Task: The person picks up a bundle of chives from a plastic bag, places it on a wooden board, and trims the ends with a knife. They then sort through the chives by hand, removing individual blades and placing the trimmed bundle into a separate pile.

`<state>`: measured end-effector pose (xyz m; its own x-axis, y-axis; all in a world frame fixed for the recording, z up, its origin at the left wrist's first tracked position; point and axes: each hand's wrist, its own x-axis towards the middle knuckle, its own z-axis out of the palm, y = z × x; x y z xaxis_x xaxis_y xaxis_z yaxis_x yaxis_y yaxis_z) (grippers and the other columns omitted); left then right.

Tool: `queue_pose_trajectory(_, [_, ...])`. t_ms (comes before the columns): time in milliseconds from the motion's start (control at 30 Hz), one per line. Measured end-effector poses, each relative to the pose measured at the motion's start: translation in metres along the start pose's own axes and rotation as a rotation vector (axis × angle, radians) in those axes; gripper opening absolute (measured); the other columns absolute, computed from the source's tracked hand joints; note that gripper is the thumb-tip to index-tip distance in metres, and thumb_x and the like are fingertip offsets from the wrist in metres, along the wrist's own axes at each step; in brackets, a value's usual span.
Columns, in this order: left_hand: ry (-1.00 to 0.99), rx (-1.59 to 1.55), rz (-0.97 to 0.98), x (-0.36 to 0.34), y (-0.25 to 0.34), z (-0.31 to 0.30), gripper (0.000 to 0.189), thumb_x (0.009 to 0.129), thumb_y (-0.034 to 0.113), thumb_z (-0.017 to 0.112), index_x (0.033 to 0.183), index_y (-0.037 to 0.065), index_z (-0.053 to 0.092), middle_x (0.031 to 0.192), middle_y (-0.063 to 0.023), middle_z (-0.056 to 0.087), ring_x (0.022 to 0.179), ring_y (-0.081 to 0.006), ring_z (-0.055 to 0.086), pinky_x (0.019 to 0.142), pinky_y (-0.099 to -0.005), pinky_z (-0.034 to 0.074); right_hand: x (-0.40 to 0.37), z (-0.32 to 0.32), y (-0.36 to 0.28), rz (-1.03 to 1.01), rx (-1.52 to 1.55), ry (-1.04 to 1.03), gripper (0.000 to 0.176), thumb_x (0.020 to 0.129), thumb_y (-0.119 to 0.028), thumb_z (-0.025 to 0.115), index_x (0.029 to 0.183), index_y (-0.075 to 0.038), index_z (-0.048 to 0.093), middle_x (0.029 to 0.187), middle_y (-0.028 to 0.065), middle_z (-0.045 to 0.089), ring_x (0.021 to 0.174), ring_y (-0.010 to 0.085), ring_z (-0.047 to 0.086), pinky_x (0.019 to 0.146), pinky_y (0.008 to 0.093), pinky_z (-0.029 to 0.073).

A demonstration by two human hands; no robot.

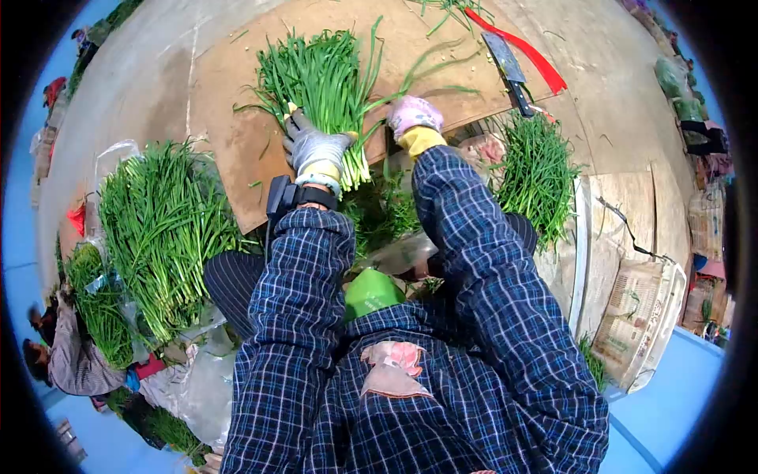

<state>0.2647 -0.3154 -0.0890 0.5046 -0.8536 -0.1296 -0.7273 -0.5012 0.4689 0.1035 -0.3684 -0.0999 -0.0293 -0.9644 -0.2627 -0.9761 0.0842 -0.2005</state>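
Note:
A thick bunch of green chives (320,75) lies on the brown board (237,170), its pale stem ends toward me. My left hand (314,148), in a grey glove, is closed on the lower left part of the bunch. To the right of the stems, my right hand (414,118) wears a pink patterned glove with a yellow cuff and has its fingers curled closed. Long loose leaves (426,73) stretch past it toward the upper right; whatever its fingers hold is hidden. Further right on the board rests a cleaver (505,63) with a black handle.
A red strip (529,54) lies beside the cleaver. Big piles of chives stand at left (162,229) and right (537,170). A plastic crate (636,320) is at lower right. Another person (83,355) sits at far left. Loose greens lie under the board's near edge.

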Motion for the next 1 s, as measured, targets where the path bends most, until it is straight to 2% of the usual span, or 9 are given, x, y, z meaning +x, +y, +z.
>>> queue_pose_trajectory(100, [-0.015, 0.014, -0.002, 0.002, -0.001, 0.000, 0.106, 0.057, 0.038, 0.081, 0.139, 0.010, 0.020, 0.144, -0.0125, 0.023, 0.130, -0.0347, 0.025, 0.105, -0.0472, 0.027, 0.012, 0.000, 0.032, 0.048, 0.198, 0.000, 0.035, 0.075, -0.031, 0.059, 0.099, -0.007, 0.066, 0.097, 0.0144, 0.065, 0.092, 0.0323, 0.062, 0.079, 0.0394, 0.049])
queue_pose_trajectory(267, [0.028, 0.001, 0.034, 0.000, -0.005, 0.003, 0.105, 0.057, 0.039, 0.080, 0.138, 0.009, 0.022, 0.144, -0.0137, 0.024, 0.128, -0.0363, 0.027, 0.104, -0.0472, 0.026, -0.043, -0.017, 0.053, 0.122, 0.777, 0.010, 0.037, 0.074, -0.037, 0.064, 0.093, -0.006, 0.066, 0.076, 0.0126, 0.066, 0.073, 0.0239, 0.064, 0.068, 0.0325, 0.049])
queue_pose_trajectory(300, [0.007, -0.009, 0.027, -0.001, -0.005, 0.001, 0.107, 0.057, 0.038, 0.081, 0.139, 0.008, 0.019, 0.144, -0.0153, 0.022, 0.130, -0.0359, 0.024, 0.106, -0.0452, 0.025, -0.056, -0.001, 0.049, -0.009, 0.872, 0.125, 0.034, 0.074, -0.034, 0.066, 0.093, -0.006, 0.066, 0.075, 0.0133, 0.065, 0.073, 0.0246, 0.063, 0.068, 0.0321, 0.049])
queue_pose_trajectory(433, [-0.036, -0.118, 0.027, 0.002, -0.003, -0.005, 0.112, 0.060, 0.040, 0.080, 0.141, 0.002, 0.012, 0.144, -0.0218, 0.020, 0.133, -0.0365, 0.019, 0.109, -0.0403, 0.022, -0.089, 0.023, -0.016, -0.174, 0.460, -0.071, 0.033, 0.075, -0.034, 0.055, 0.093, -0.007, 0.064, 0.088, 0.0189, 0.064, 0.082, 0.0355, 0.061, 0.074, 0.0414, 0.048])
queue_pose_trajectory(533, [0.031, -0.451, 0.122, 0.026, -0.031, 0.022, 0.104, 0.063, 0.047, 0.076, 0.140, 0.006, 0.019, 0.144, -0.0177, 0.024, 0.131, -0.0364, 0.022, 0.106, -0.0457, 0.023, -0.093, 0.028, -0.035, -0.187, 0.417, -0.115, 0.036, 0.074, -0.034, 0.056, 0.097, -0.007, 0.063, 0.095, 0.0193, 0.063, 0.092, 0.0348, 0.059, 0.080, 0.0424, 0.046])
queue_pose_trajectory(667, [0.040, 0.016, 0.079, 0.001, -0.009, 0.004, 0.106, 0.058, 0.046, 0.079, 0.138, 0.006, 0.022, 0.143, -0.0165, 0.026, 0.130, -0.0361, 0.025, 0.106, -0.0451, 0.023, -0.083, 0.026, -0.019, -0.321, 0.408, -0.184, 0.038, 0.078, -0.037, 0.054, 0.100, -0.007, 0.062, 0.095, 0.0193, 0.063, 0.092, 0.0349, 0.059, 0.080, 0.0423, 0.046])
queue_pose_trajectory(833, [-0.003, 0.011, 0.028, 0.003, -0.008, 0.007, 0.109, 0.056, 0.044, 0.080, 0.139, 0.007, 0.021, 0.144, -0.0150, 0.024, 0.131, -0.0340, 0.024, 0.106, -0.0443, 0.024, -0.035, 0.021, -0.005, 0.079, 0.512, -0.199, 0.052, 0.084, -0.050, 0.049, 0.091, -0.001, 0.066, 0.090, 0.0203, 0.065, 0.092, 0.0340, 0.061, 0.079, 0.0403, 0.045])
queue_pose_trajectory(967, [-0.013, -0.013, -0.005, 0.002, -0.006, 0.002, 0.114, 0.054, 0.043, 0.081, 0.140, 0.006, 0.015, 0.144, -0.0162, 0.023, 0.131, -0.0325, 0.024, 0.106, -0.0430, 0.023, -0.004, 0.008, -0.037, -0.070, 0.515, -0.016, 0.055, 0.080, -0.053, 0.053, 0.104, -0.005, 0.063, 0.106, 0.0194, 0.062, 0.102, 0.0346, 0.057, 0.085, 0.0406, 0.044])
queue_pose_trajectory(1000, [-0.009, -0.050, -0.003, 0.003, -0.008, 0.004, 0.117, 0.054, 0.042, 0.081, 0.141, 0.005, 0.013, 0.144, -0.0181, 0.022, 0.132, -0.0331, 0.023, 0.107, -0.0423, 0.023, -0.003, -0.009, -0.044, -0.057, 0.552, -0.173, 0.065, 0.075, -0.055, 0.059, 0.114, -0.003, 0.057, 0.113, 0.0202, 0.058, 0.107, 0.0343, 0.054, 0.089, 0.0410, 0.043])
